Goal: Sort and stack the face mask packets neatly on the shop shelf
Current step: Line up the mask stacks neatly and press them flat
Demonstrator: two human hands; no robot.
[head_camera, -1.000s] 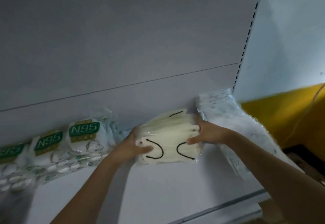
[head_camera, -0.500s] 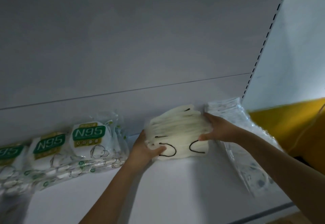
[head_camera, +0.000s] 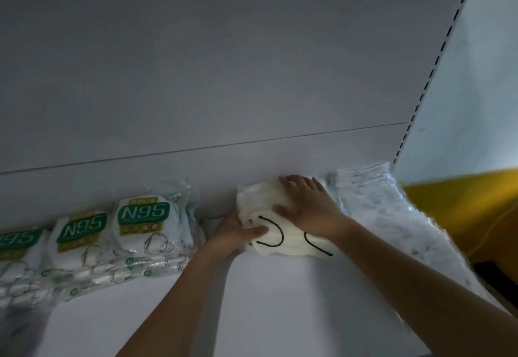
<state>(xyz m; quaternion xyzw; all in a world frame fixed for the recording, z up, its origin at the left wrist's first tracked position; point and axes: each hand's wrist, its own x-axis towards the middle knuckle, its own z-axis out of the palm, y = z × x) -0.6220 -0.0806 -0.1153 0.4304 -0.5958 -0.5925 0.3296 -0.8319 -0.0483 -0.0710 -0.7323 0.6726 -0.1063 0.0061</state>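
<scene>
A cream stack of face mask packets (head_camera: pixel 291 240) with black ear loops lies on the white shelf (head_camera: pixel 266 300), close to the back panel. My left hand (head_camera: pixel 238 230) grips its left edge, thumb on top. Flat on the stack's top lies my right hand (head_camera: pixel 305 205), fingers spread and pointing toward the back. Immediately right of it sits a long pile of clear packets with pale blue print (head_camera: pixel 392 216). At the left stands a row of white N95 packets (head_camera: pixel 143 227) with green labels.
The grey back panel (head_camera: pixel 224 76) rises behind the shelf. A slotted upright (head_camera: pixel 431 76) marks the shelf's right end, with a yellow wall (head_camera: pixel 462 210) beyond it. Bare shelf surface lies between the N95 row and the cream stack.
Both hands have pushed the cream stack back toward the rear panel. My right hand has shifted from gripping the stack's right edge to lying flat on its top.
</scene>
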